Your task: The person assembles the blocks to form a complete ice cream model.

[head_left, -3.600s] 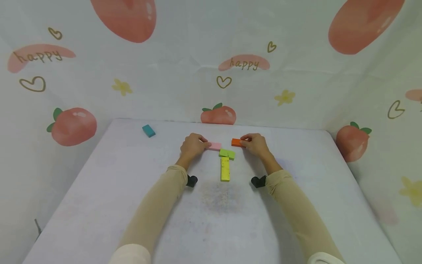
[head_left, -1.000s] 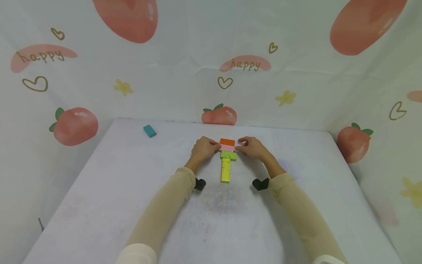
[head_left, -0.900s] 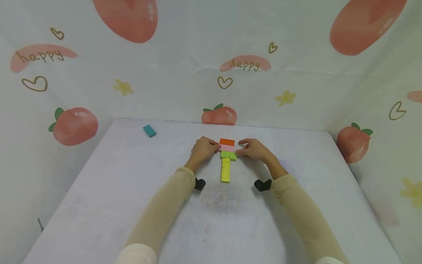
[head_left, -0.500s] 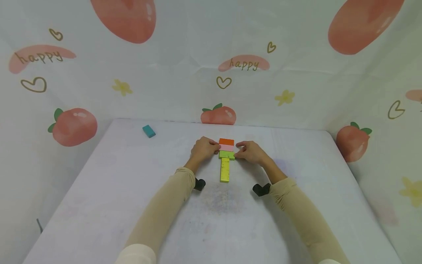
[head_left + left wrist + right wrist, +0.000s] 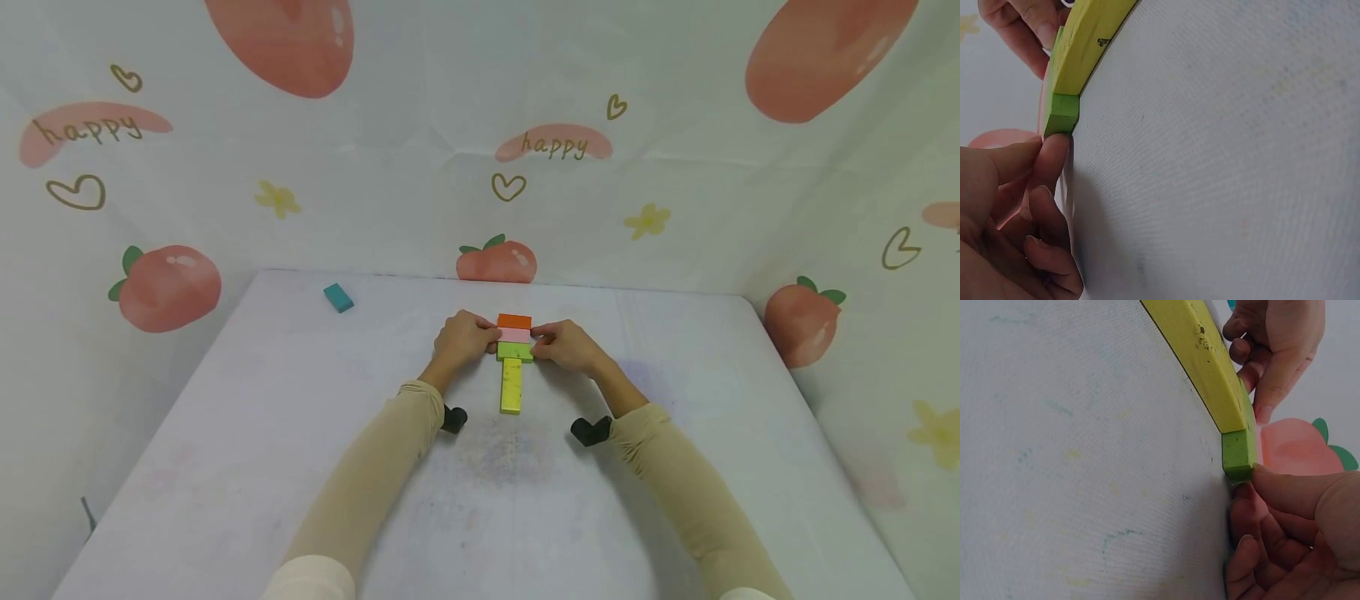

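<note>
In the head view, an orange block, a pink block and a light green block lie crosswise in a touching row. A longer yellow block extends from the green one toward the person, forming a T-like figure. The left hand pinches the pink block's left end between thumb and finger. At the opposite side, the right hand rests its thumb against the green block's right end, its index finger near the pink and orange ends. Both wrist views show the green block close to the fingertips.
A teal block lies apart near the table's back left. Black camera mounts stick out from both wrists. A white table meets a printed cloth backdrop at its rear edge.
Since the earliest frame, the pink and orange blocks have come together behind the green one, and the right hand has let go of the orange block. The green block has shifted slightly left.
</note>
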`<state>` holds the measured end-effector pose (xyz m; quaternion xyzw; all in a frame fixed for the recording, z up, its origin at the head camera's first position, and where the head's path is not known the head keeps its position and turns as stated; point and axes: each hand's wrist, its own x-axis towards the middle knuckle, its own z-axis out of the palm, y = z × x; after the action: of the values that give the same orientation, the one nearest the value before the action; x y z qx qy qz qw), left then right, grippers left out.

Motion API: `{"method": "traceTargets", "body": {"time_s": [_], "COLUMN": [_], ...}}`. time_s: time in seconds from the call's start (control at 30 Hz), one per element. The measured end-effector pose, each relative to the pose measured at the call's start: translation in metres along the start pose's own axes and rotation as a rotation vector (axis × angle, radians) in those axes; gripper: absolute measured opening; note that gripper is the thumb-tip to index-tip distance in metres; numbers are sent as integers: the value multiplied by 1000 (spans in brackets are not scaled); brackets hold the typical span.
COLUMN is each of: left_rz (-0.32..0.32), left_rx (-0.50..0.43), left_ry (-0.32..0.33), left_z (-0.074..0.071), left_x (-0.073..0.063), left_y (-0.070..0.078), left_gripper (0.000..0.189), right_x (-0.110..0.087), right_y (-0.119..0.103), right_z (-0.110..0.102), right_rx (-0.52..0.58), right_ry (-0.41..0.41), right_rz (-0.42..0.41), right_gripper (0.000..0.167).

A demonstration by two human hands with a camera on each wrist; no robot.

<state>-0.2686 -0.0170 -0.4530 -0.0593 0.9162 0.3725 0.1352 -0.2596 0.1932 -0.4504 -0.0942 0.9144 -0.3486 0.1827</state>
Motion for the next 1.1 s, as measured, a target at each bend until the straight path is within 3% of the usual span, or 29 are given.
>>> {"method": "traceTargets", "body": {"time_s": [1.1], "left_rz": [22], "left_rx": [1], "left_ry": [41], "left_z": [1], "left_x": [-2], "left_y": [-4], "left_gripper": [26], "right_x": [1], "right_y": [-4], "right_z": [2], "right_rx": [-14], "right_ry": [4], "right_rz": [4], "right_gripper": [49]}}
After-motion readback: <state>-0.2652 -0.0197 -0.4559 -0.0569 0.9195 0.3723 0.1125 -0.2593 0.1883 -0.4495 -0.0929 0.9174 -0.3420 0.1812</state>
